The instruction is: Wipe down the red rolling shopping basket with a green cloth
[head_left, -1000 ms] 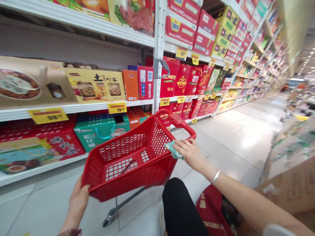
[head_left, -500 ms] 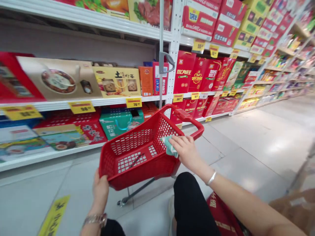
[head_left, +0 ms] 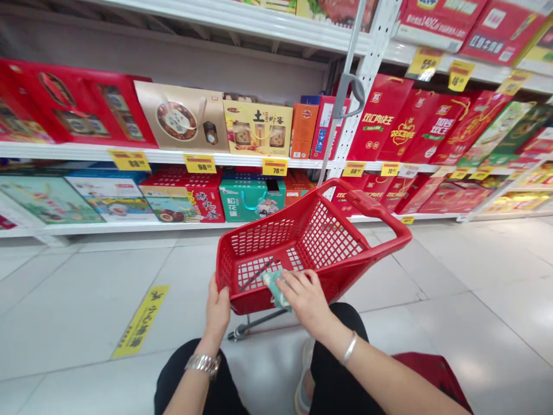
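In front of me stands a red plastic shopping cart (head_left: 345, 271) with a perforated basket and a looped handle at its right end. My left hand (head_left: 218, 305) grips the basket's near left corner. A green cloth (head_left: 277, 290) is folded over the near rim under my right hand (head_left: 305, 300), whose fingers press it against the cart. Part of the cloth is hidden by those fingers. Inside the basket only its grid floor shows, with a dark bar visible at the floor.
White shelves (head_left: 173, 151) of boxed goods with yellow price tags run behind the cart. A grey pole (head_left: 343, 95) with a hook rises beside the shelf upright. On the tiled floor is a yellow sticker (head_left: 142, 320). A dark red bag or box (head_left: 432, 374) sits by my right leg.
My right hand has slid the cloth leftward along the near rim, away from the handle end. My left hand keeps its grip on the corner. The view has turned left.
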